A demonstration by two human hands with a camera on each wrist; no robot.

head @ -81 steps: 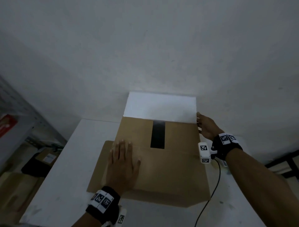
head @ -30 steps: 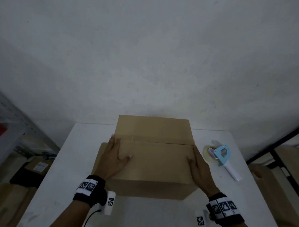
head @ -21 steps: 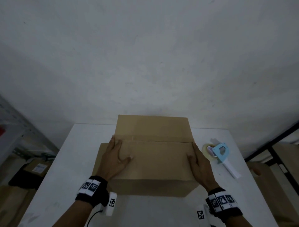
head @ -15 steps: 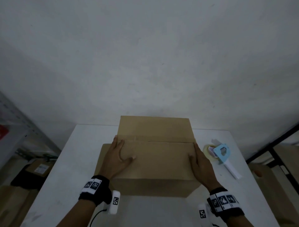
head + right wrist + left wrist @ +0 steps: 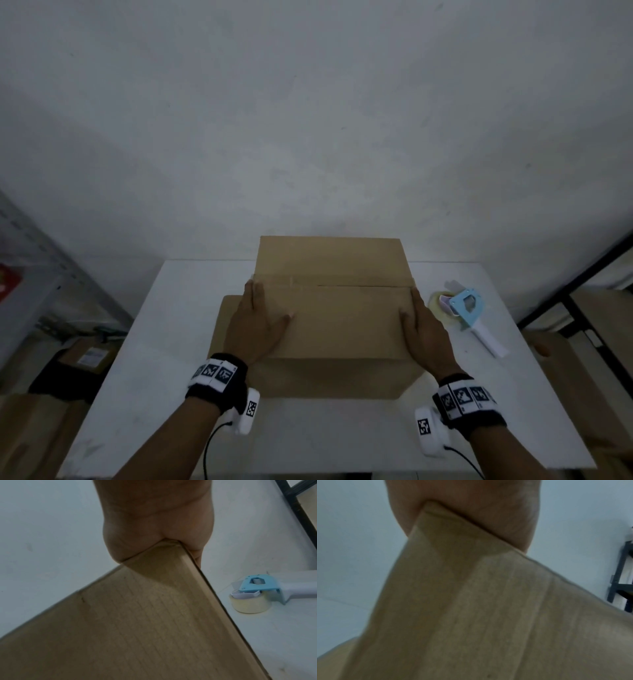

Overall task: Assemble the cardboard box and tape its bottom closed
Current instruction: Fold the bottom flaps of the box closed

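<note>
Cardboard box (image 5: pixel 334 318) is pressed flat-handed between left hand (image 5: pixel 258 323) and right hand (image 5: pixel 424 329), fingers straight, on a white table (image 5: pixel 164 342); tape dispenser (image 5: pixel 471 313) sits right.

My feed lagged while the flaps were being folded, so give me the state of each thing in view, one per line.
Cardboard box: on the white table, top flaps folded shut, seam untaped.
Left hand: flat on the near flap, fingers straight.
Right hand: flat along the box's right edge, fingers straight.
Tape dispenser: lying on the table right of the box, untouched, with a roll loaded.
</note>
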